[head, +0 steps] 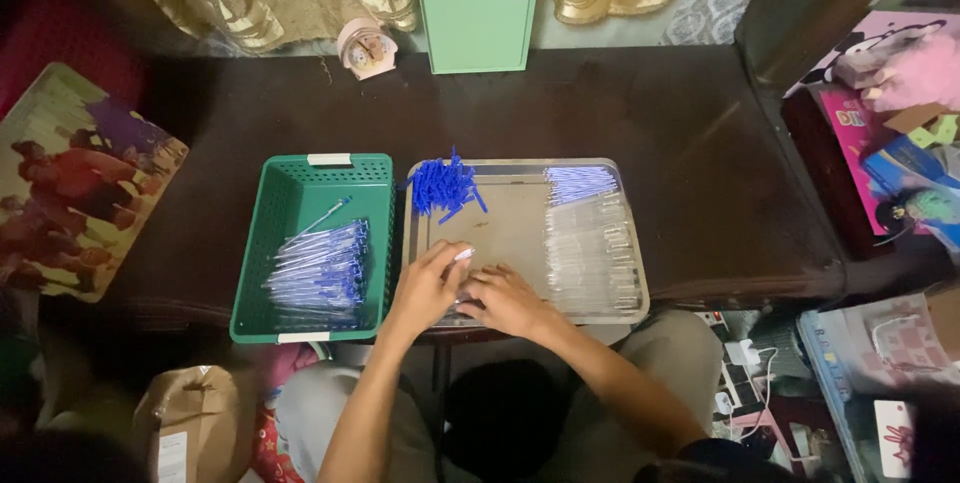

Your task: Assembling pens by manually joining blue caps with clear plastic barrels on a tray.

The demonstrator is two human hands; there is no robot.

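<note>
Two hands meet at the near edge of the metal tray (520,171): the left hand (425,288) has its fingers curled together, pinching a small clear pen part (464,255), while the right hand (508,301) lies flat with fingers slightly spread, and what it touches cannot be told. On the tray, blue caps (443,186) are heaped at the far left corner and clear pen barrels (592,248) run along its right edge. Left of the tray, a green basket (290,193) holds assembled blue pens (322,271) on the dark desk (650,113).
</note>
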